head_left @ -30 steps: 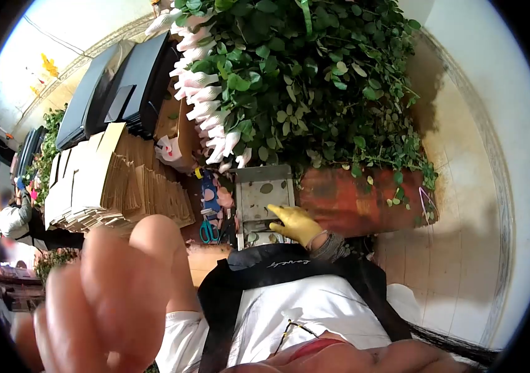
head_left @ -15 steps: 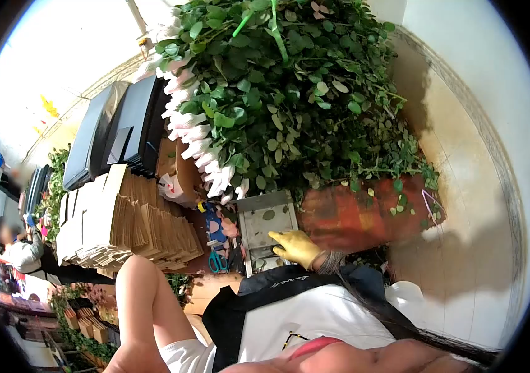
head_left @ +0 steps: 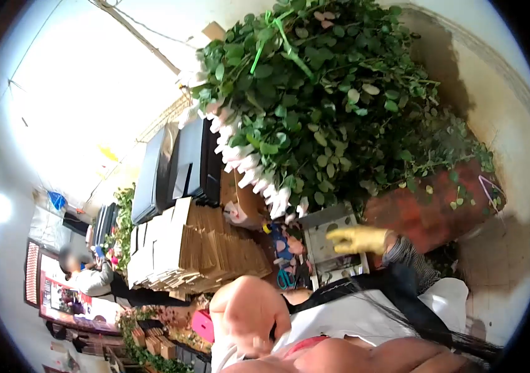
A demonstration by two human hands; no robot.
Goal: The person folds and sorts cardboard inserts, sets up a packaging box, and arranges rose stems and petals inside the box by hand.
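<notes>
I see the yellow-gloved right hand (head_left: 361, 239) over the metal tray (head_left: 316, 239), its fingers extended, holding nothing I can see. Teal scissors (head_left: 285, 278) lie beside the tray; leafy stems (head_left: 339, 99) are piled beyond. I cannot tell the left hand's fingers.

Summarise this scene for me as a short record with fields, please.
Right hand: yellow-gloved, over the metal tray, nothing visibly held
Left of tray: teal-handled scissors
Beyond tray: large pile of leafy stems, white wraps along its left side
Further left: stacked brown cardboard
Background: another person in a grey top, far left
</notes>
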